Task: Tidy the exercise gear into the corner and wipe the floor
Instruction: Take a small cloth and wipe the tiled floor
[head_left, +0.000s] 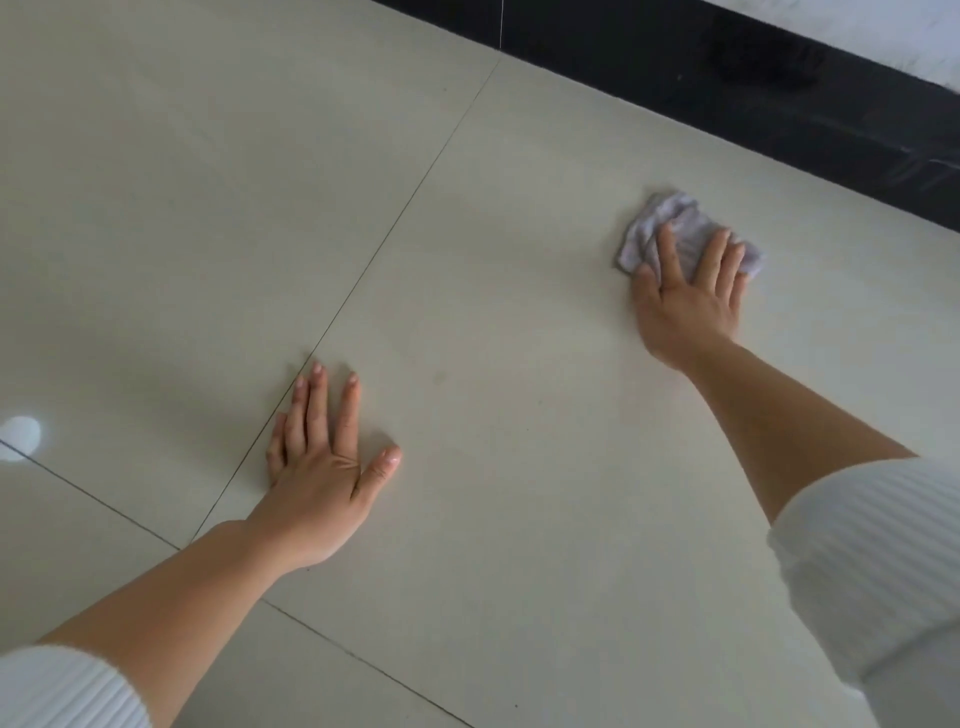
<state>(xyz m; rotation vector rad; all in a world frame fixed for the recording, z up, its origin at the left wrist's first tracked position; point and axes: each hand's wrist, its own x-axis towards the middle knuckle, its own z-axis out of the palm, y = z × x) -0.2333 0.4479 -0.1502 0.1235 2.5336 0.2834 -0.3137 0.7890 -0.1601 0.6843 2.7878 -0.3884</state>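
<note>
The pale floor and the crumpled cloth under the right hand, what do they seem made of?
Pale beige floor: probably polished ceramic or porcelain tile, judging by large slabs, thin dark joints and a bright reflection. Small pale lilac cloth: soft fabric, perhaps terry; it bunches in folds, though blur hides the weave.

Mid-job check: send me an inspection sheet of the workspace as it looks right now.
Surface: pale glossy tiled floor, thin dark joints, one faint mark.
Job's things: crumpled cloth on the floor; exercise gear not in view.
Clutter: nothing seen.
Grippers: left hand flat on the floor, fingers straight; right hand presses the cloth, fingers straight.
Cables: nothing seen.
Surroundings: dark band along the floor's far edge; white sleeves on both arms.
</note>
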